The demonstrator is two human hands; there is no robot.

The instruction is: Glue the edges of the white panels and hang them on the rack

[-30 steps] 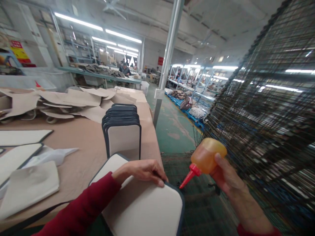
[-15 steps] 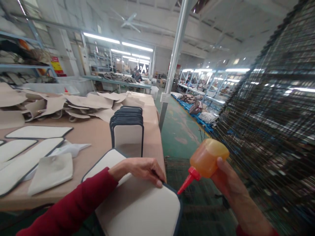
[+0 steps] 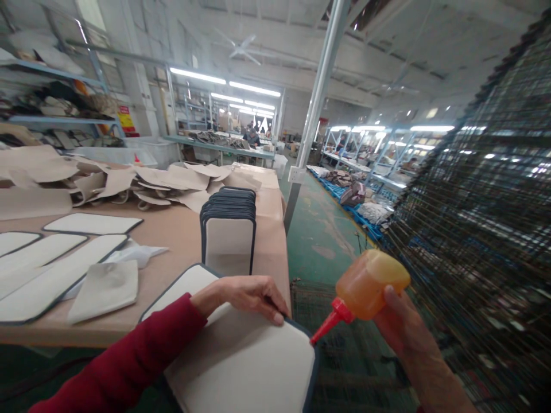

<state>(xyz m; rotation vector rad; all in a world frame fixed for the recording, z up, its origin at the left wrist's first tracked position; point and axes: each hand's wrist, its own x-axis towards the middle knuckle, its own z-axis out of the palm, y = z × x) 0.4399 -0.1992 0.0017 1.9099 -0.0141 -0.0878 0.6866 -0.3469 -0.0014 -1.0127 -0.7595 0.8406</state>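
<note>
Tilting amber squeeze bottle (image 3: 371, 285) — red nozzle at rounded, dark-edged panel (image 3: 241, 358).

Left sleeve: long, dark red cloth (image 3: 129, 361), coming in from 7 o'clock and covering the whole arm up to the wrist.
Sleeve surface: plain and matte, with soft folds along its length.
Cuff: close-fitting, ending just short of the left hand (image 3: 245, 292).
Left hand: bare.
Right hand: bare (image 3: 398, 327), at 4 o'clock.
Right forearm: uncovered down to the lower edge at 5 o'clock.
</note>
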